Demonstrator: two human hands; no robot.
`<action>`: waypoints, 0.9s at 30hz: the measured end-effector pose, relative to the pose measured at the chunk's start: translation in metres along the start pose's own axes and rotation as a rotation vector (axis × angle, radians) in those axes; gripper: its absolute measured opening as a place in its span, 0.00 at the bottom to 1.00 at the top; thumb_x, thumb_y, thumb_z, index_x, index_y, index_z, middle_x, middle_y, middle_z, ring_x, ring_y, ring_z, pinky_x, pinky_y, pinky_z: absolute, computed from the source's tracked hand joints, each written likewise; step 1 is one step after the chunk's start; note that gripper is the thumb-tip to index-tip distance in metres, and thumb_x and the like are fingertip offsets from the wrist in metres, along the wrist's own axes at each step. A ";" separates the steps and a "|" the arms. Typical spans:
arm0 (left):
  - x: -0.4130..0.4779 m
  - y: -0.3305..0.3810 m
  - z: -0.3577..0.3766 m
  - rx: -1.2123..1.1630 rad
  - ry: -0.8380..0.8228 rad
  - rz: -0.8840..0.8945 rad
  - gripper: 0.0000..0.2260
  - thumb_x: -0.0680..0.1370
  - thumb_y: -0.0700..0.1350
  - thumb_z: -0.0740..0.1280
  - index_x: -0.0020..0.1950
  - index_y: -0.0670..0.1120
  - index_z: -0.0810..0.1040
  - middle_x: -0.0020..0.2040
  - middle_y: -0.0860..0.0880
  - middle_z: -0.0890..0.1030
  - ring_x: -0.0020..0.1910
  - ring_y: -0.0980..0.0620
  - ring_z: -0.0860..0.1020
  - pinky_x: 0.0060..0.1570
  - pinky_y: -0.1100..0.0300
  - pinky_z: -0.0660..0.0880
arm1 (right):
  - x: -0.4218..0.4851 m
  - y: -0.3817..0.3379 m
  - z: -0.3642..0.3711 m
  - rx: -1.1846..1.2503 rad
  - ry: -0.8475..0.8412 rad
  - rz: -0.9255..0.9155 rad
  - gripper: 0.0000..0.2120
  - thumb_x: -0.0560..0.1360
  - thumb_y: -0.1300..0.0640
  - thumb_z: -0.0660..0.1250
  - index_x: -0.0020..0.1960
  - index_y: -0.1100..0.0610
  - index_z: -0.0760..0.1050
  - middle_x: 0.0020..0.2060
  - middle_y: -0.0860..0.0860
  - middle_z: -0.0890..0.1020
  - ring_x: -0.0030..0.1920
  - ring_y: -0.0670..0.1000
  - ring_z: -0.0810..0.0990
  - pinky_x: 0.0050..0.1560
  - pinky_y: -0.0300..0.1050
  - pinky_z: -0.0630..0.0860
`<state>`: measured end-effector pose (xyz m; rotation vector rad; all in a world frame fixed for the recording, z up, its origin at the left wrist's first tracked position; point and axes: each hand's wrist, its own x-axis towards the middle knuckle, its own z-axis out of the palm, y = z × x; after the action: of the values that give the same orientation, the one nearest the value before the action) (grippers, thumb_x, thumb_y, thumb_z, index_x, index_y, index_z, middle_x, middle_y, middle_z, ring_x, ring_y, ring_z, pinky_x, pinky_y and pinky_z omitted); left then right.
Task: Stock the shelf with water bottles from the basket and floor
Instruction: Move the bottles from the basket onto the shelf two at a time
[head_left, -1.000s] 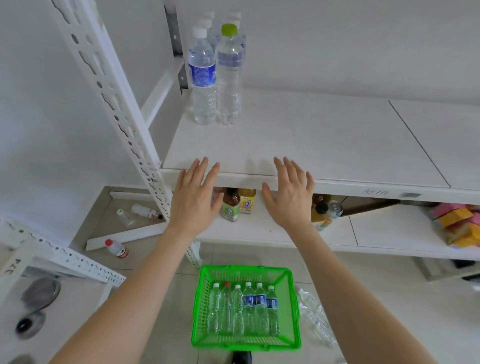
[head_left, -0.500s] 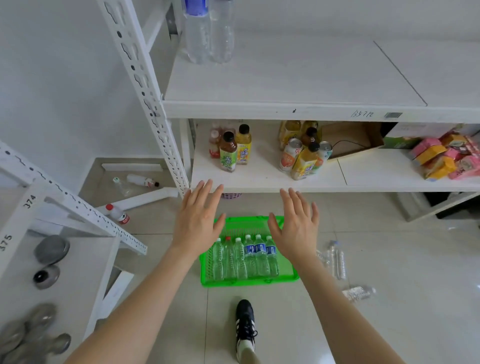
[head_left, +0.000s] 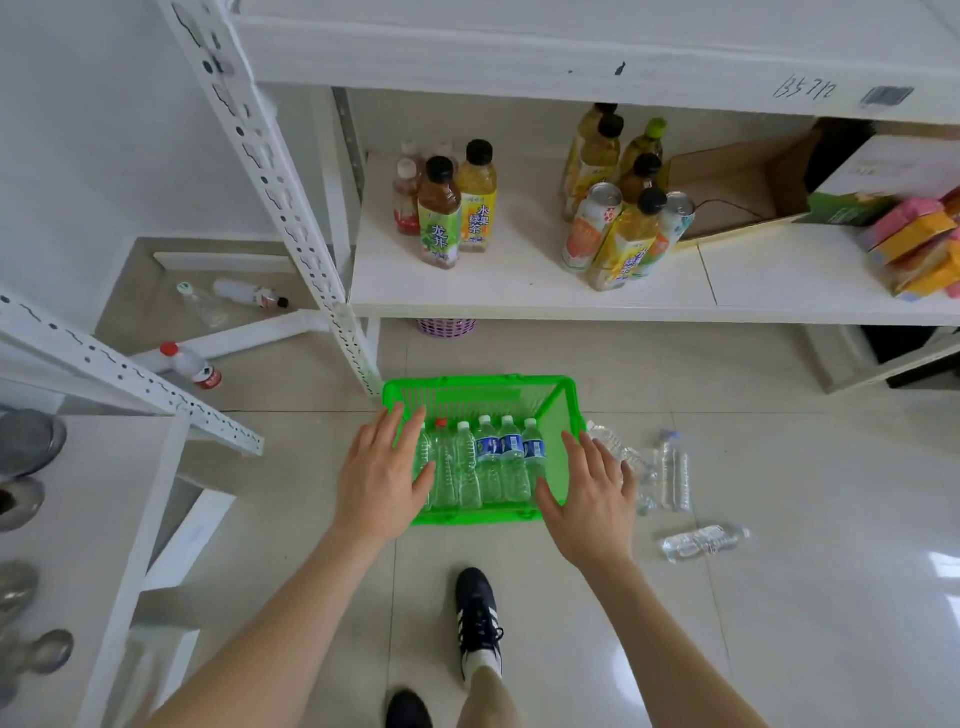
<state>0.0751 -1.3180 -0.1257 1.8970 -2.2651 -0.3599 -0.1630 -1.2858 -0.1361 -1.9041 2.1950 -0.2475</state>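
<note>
- The left hand and right hand are both empty, fingers straight and spread. They are over the two sides of the green basket at centre frame; I cannot tell if they touch it.
- Water bottles lie packed side by side in the basket. Loose bottles lie on the floor to its right.
- The tight packing leaves little finger room, so a smooth bottle could slip as it is pulled out.
- Lifting the basket by its sides could tip it and spill the row.
- The shoe is near, and a step could send the loose bottles rolling.
</note>
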 end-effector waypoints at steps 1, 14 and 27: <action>0.006 -0.002 0.013 -0.006 -0.012 -0.019 0.28 0.75 0.49 0.70 0.72 0.40 0.70 0.69 0.36 0.72 0.68 0.36 0.70 0.66 0.43 0.68 | 0.007 0.005 0.011 -0.002 -0.022 0.005 0.30 0.76 0.45 0.65 0.74 0.56 0.67 0.71 0.55 0.72 0.73 0.57 0.66 0.73 0.61 0.57; 0.081 -0.056 0.230 -0.075 -0.134 -0.178 0.29 0.76 0.51 0.68 0.74 0.41 0.67 0.70 0.36 0.71 0.69 0.37 0.69 0.69 0.46 0.66 | 0.106 0.060 0.202 0.022 -0.152 0.011 0.32 0.74 0.44 0.67 0.73 0.58 0.67 0.71 0.56 0.72 0.72 0.58 0.68 0.71 0.62 0.60; 0.124 -0.121 0.449 -0.228 -0.272 -0.292 0.33 0.78 0.54 0.66 0.77 0.43 0.58 0.74 0.40 0.65 0.72 0.41 0.66 0.70 0.47 0.67 | 0.162 0.120 0.418 0.039 -0.259 0.128 0.36 0.75 0.41 0.65 0.76 0.56 0.60 0.73 0.54 0.68 0.73 0.56 0.64 0.71 0.58 0.63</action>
<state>0.0425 -1.4249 -0.5936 2.1627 -1.9826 -0.9250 -0.1825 -1.4211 -0.5799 -1.6623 2.1098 -0.0191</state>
